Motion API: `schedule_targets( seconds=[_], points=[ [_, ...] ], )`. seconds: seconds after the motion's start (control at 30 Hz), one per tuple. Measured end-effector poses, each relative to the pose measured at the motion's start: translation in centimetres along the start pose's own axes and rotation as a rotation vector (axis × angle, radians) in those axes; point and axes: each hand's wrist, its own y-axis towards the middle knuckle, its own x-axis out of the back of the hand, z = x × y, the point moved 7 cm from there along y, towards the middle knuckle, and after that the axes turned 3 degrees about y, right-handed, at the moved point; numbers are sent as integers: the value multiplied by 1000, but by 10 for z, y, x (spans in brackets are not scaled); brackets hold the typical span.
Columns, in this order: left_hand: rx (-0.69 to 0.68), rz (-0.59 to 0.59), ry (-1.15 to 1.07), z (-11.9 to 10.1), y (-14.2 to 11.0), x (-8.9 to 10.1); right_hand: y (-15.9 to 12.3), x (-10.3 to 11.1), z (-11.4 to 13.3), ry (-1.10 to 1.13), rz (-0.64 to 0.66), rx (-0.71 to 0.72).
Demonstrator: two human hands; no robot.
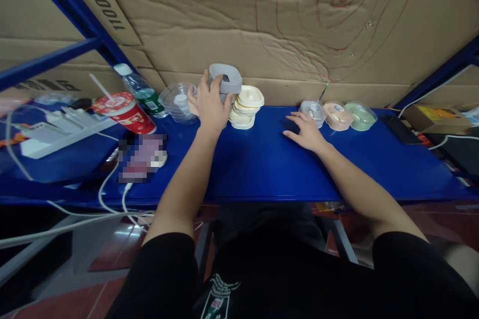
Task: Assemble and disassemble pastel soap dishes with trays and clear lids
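Note:
My left hand (211,104) is curled round a grey plastic bowl (230,76), fingers over its near side. The hand hides whatever lies beneath the bowl. Just right of it stands a leaning stack of cream-coloured bowls (247,104), and to its left are clear plastic lids (178,102). My right hand (305,129) is low over the blue table with its fingers spread, close to a grey bowl with a clear lid (313,111). Whether the fingertips touch that bowl I cannot tell. Beside it sit a pink lidded bowl (338,117) and a green lidded bowl (359,117).
At left stand a red paper cup (129,114) with a straw, a water bottle (144,92), a white power strip (63,134) and cables. A dark phone-like slab (401,129) and a cardboard box (441,117) lie at right. A cardboard wall (209,15) closes the back.

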Motion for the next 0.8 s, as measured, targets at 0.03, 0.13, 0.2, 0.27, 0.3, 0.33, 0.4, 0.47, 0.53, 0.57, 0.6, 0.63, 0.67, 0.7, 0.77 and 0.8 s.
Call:
schedule_targets(
  seconds=[0.03, 0.13, 0.2, 0.27, 0.3, 0.33, 0.4, 0.47, 0.53, 0.57, 0.6, 0.63, 0.67, 0.7, 0.77, 0.8],
  points=[
    [-5, -10, 13, 1, 0, 0, 3, 2, 6, 27, -12, 16],
    [-13, -13, 27, 3, 1, -1, 22, 6, 30, 100, -21, 91],
    [-9, -15, 19, 3, 1, -2, 42, 6, 45, 123, -11, 127],
    [-2, -23, 9, 3, 1, -1, 64, 2, 55, 125, -2, 122],
    [2, -26, 5, 3, 0, -1, 74, -3, 57, 130, 6, 112],
    [6, -26, 1, 2, 0, 0, 84, -8, 59, 140, 20, 97],
    [17, -19, -7, 2, 0, -1, 98, -19, 59, 175, 45, 49],
    [19, -14, -10, 1, 0, -2, 104, -27, 56, 219, 29, -5],
    [13, -21, -7, 2, 0, -3, 106, -28, 54, 257, -25, -42],
    [9, -27, -7, 2, 0, -3, 105, -27, 53, 268, -54, -49],
    [6, -34, -8, 3, 0, -4, 104, -26, 53, 272, -75, -49],
    [4, -40, -12, 4, 0, -5, 102, -24, 52, 267, -88, -46],
    [1, -42, -17, 4, 0, -5, 100, -22, 52, 252, -96, -43],
    [-1, -43, -24, 5, 0, -6, 98, -20, 51, 228, -100, -43],
    [-3, -40, -33, 5, 0, -6, 93, -15, 48, 178, -108, -56],
    [-3, -40, -35, 5, 0, -6, 89, -11, 46, 158, -115, -64]
  ],
)
